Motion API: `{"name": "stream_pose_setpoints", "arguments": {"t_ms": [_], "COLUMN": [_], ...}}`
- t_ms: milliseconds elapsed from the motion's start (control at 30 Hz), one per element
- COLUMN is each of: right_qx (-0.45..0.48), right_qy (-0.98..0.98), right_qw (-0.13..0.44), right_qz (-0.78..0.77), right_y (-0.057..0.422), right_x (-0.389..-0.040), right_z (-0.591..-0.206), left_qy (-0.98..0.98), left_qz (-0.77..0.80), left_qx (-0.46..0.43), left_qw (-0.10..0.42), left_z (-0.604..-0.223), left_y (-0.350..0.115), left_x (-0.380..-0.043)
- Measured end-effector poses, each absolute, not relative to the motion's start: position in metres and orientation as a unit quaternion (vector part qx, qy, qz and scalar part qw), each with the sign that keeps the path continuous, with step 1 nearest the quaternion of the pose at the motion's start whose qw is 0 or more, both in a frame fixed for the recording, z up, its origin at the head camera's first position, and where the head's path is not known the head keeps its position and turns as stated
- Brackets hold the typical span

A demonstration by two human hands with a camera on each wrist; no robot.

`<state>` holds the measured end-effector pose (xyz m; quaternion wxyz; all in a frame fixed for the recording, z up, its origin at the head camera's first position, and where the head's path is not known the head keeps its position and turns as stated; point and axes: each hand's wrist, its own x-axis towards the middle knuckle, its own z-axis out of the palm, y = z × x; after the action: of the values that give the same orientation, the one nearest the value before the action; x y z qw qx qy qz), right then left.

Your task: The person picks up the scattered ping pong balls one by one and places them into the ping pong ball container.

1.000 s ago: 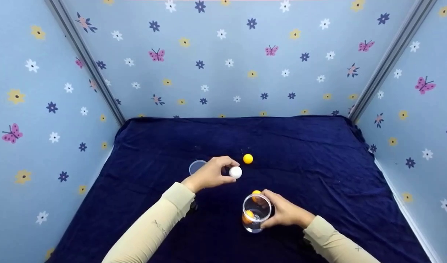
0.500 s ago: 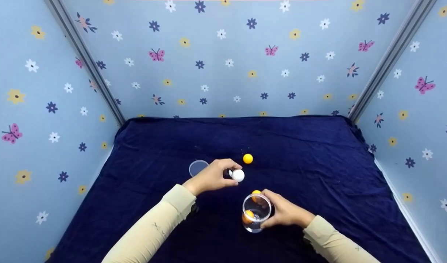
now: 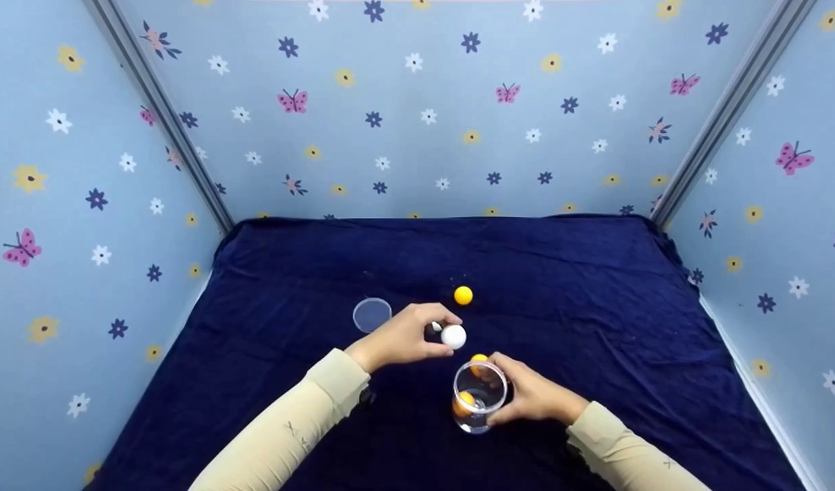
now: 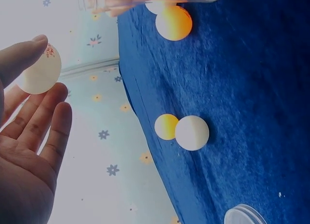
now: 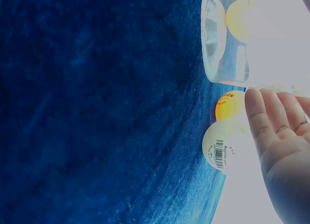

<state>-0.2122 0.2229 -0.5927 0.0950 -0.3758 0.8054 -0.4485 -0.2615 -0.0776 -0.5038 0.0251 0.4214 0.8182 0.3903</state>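
Note:
My left hand [image 3: 402, 335] pinches a white ping-pong ball [image 3: 453, 337] between thumb and fingertips, above the cloth and left of the jar. My right hand [image 3: 534, 392] grips a clear plastic jar [image 3: 487, 410] from its right side; the jar's mouth faces up. Inside the jar lies an orange ping-pong ball [image 3: 464, 404]. Just behind the jar is another orange ball [image 3: 478, 360], partly covered by the rim, with a printed white ball [image 5: 217, 146] beside it in the right wrist view. In the left wrist view, one more white ball [image 4: 192, 133] rests on the cloth.
A yellow-orange ball [image 3: 463, 295] lies farther back on the dark blue cloth [image 3: 560, 286]. A round clear lid [image 3: 372, 315] lies behind my left wrist. Flower-patterned walls [image 3: 431, 157] enclose the back and both sides.
My left hand has moved right and toward me with the white ball, nearing the jar. More of the lid shows now. My right hand and the jar have stayed in place.

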Motion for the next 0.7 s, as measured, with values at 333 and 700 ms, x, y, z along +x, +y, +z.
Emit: {"name": "stream_pose_setpoints", "arguments": {"t_ms": [333,700], "right_qx": [-0.380,-0.377], "right_qy": [0.801,0.800], "right_qw": [0.097,0.100], "right_qz": [-0.452,-0.456], "right_y": [0.222,0.222], "right_x": [-0.212,-0.212], "right_z": [-0.593,-0.592], "left_qy": [0.803,0.797], "left_qz": [0.397,0.391], "left_qx": [0.444,0.459], "left_qw": [0.023,0.042], "left_z": [-0.502,-0.505], "left_y": [-0.069,-0.061], "left_x": [-0.252,-0.242]}}
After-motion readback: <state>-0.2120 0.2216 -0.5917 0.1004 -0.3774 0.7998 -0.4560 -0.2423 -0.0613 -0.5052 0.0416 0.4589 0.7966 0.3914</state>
